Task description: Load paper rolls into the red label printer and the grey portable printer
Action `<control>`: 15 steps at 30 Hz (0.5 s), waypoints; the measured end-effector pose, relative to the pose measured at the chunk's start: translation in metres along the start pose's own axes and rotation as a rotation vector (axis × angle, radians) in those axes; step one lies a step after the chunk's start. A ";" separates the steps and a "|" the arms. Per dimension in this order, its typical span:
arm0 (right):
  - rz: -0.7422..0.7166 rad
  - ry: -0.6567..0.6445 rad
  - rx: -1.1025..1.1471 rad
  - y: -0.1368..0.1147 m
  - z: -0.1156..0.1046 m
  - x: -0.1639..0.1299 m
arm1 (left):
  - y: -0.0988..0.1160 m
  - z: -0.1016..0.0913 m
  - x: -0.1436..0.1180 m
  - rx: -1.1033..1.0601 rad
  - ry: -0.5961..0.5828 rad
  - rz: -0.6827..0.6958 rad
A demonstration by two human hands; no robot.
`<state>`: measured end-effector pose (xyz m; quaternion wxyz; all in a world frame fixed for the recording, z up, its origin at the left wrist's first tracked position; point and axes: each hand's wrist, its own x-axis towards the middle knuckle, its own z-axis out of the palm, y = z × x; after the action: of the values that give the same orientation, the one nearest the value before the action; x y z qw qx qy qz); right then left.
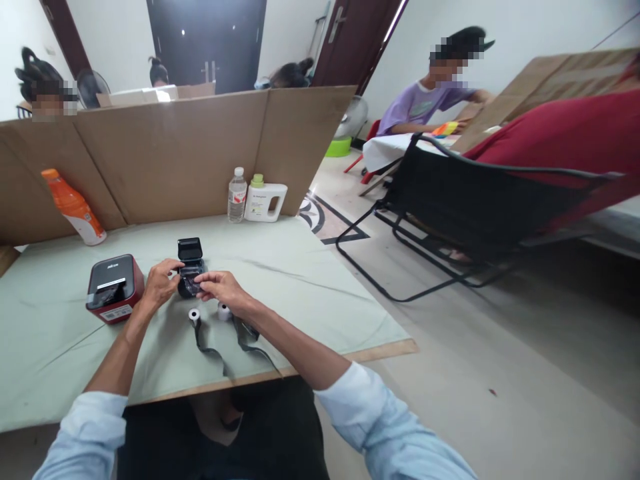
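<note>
A small black portable printer (pixel 190 268) stands on the table with its lid tipped up. My left hand (pixel 161 285) grips its left side, thumb and fingers at the edge. At its right front, my right hand (pixel 225 291) has its fingers pinched together over the opening; what is between them is too small to make out. Something shiny shows inside the opening. Just in front lie a white paper roll (pixel 194 316) with a dark strip trailing from it, and a second white roll (pixel 223 311), partly under my right hand, near another dark strip.
Left of my left hand sits a red and black label printer (pixel 116 287). An orange bottle (pixel 75 208), a clear bottle (pixel 237 196) and a white jug (pixel 266 201) stand by the cardboard partition (pixel 175 153). A black folding chair (pixel 475 200) and other people are beyond.
</note>
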<state>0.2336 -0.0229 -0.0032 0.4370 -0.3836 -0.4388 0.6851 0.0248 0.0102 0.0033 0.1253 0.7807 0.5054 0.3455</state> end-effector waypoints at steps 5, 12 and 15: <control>0.057 0.091 -0.035 -0.003 -0.002 0.031 | -0.017 0.017 0.028 0.120 -0.029 -0.060; 0.032 0.092 -0.045 0.009 -0.010 0.037 | -0.024 0.025 0.033 0.143 -0.019 -0.105; 0.020 0.093 -0.069 0.012 -0.011 0.037 | -0.024 0.024 0.033 0.141 -0.025 -0.122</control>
<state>0.2287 0.0115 -0.0232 0.4363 -0.4342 -0.4377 0.6554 0.0320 0.0541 -0.0131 0.0972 0.7597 0.5732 0.2912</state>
